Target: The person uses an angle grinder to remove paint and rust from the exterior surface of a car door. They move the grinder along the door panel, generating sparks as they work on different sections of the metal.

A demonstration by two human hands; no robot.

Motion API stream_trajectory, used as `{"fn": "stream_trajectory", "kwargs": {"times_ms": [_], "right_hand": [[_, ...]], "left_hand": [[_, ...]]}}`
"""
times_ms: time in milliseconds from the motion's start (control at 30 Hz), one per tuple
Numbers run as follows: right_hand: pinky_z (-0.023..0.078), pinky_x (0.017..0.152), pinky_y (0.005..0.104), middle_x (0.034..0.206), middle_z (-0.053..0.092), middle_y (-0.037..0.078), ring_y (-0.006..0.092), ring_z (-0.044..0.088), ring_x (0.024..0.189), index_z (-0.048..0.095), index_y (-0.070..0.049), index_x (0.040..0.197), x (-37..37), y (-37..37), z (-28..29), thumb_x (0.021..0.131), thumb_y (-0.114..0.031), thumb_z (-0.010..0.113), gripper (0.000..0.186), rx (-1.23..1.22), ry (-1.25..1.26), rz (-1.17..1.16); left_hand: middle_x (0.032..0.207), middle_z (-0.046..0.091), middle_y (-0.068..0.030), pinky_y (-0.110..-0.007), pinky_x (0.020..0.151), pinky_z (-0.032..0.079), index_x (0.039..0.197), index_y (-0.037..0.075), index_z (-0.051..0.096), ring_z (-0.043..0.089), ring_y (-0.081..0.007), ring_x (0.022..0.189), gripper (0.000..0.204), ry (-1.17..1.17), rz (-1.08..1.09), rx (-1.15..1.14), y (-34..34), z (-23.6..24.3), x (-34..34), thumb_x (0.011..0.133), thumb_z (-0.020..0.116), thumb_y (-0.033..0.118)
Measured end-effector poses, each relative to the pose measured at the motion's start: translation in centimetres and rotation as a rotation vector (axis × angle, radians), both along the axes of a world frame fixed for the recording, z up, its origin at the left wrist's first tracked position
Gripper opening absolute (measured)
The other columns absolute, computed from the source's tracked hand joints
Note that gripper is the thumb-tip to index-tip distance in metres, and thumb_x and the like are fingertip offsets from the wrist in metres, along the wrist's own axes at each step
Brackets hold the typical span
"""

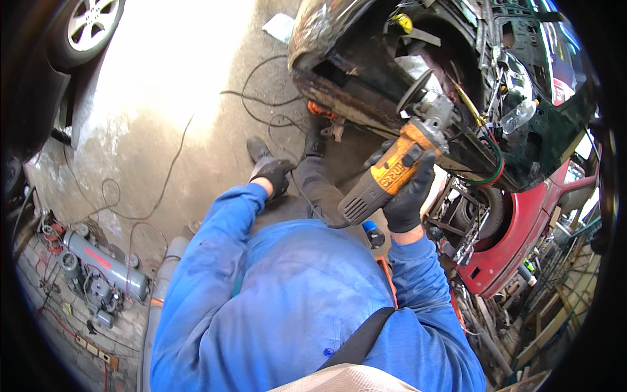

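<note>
In my gloved right hand (pixel 411 196) is a yellow and dark grey angle grinder (pixel 395 166), gripped round its body. Its head and disc (pixel 415 91) point up and away, beside the rusty sill of a stripped dark car body (pixel 366 108). From the grinder's rear end a black power cord (pixel 312 206) loops across my leg to my left hand. That left hand (pixel 277 176), also in a black glove, is over my leg with its fingers curled in at the cord; the fingertips are partly hidden.
An orange tool (pixel 322 110) lies by my foot under the car's edge. Cables (pixel 245 98) trail over the concrete floor. A grey compressor tank (pixel 108 264) stands at left, a car wheel (pixel 91 26) far left. At right are a red car panel (pixel 516 235) and a clear bottle (pixel 519 116).
</note>
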State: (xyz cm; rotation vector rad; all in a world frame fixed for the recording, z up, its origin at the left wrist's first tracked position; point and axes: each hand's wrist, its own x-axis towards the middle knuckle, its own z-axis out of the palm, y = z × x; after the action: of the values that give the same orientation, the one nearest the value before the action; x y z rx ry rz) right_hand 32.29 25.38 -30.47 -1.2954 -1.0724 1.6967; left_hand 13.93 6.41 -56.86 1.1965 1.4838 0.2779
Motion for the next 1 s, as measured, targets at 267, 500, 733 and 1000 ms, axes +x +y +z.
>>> {"fn": "stream_trajectory", "kwargs": {"times_ms": [267, 500, 733, 1000], "right_hand": [[0.066, 0.079, 0.0388, 0.106, 0.075, 0.014, 0.0254, 0.078, 0.086, 0.063, -0.001, 0.128, -4.8, -1.3, 0.4, 0.112, -0.067, 0.051, 0.069, 0.001, 0.145, 0.060], [0.064, 0.090, 0.0354, 0.110, 0.075, 0.011, 0.0191, 0.075, 0.097, 0.065, -0.001, 0.132, -8.5, 0.0, -0.5, 0.114, -0.064, 0.049, 0.068, 0.013, 0.269, 0.169], [0.059, 0.101, 0.0353, 0.119, 0.072, 0.007, 0.0168, 0.072, 0.109, 0.064, -0.002, 0.135, -8.6, 3.5, -1.5, 0.117, -0.053, 0.053, 0.055, -0.087, 0.356, 0.355], [0.056, 0.102, 0.0334, 0.122, 0.070, 0.003, 0.0129, 0.067, 0.113, 0.062, -0.006, 0.141, -7.3, 7.7, -0.1, 0.114, -0.040, 0.066, 0.044, -0.452, 0.437, 0.468]], "left_hand": [[0.158, 0.059, -0.0228, -0.045, 0.126, 0.042, 0.161, 0.004, 0.052, 0.055, -0.0340, 0.150, 0.067, -0.447, 0.323, 0.068, 3.0, 20.1, -8.4, 0.107, 0.068, 0.039], [0.149, 0.063, -0.0231, -0.044, 0.112, 0.055, 0.166, 0.002, 0.039, 0.067, -0.0332, 0.134, 0.093, -0.314, 0.533, 0.289, 7.3, 31.1, -2.9, 0.091, 0.087, 0.029], [0.135, 0.067, -0.0265, -0.048, 0.101, 0.058, 0.158, 0.004, 0.047, 0.071, -0.0422, 0.121, 0.083, 0.131, 0.637, 0.296, 9.2, 32.4, -0.1, 0.086, 0.083, 0.025], [0.128, 0.071, -0.0215, -0.045, 0.097, 0.059, 0.152, 0.002, 0.051, 0.074, -0.0348, 0.113, 0.078, 0.332, 0.698, 0.247, 11.1, 33.3, 2.4, 0.084, 0.086, 0.021]]}}
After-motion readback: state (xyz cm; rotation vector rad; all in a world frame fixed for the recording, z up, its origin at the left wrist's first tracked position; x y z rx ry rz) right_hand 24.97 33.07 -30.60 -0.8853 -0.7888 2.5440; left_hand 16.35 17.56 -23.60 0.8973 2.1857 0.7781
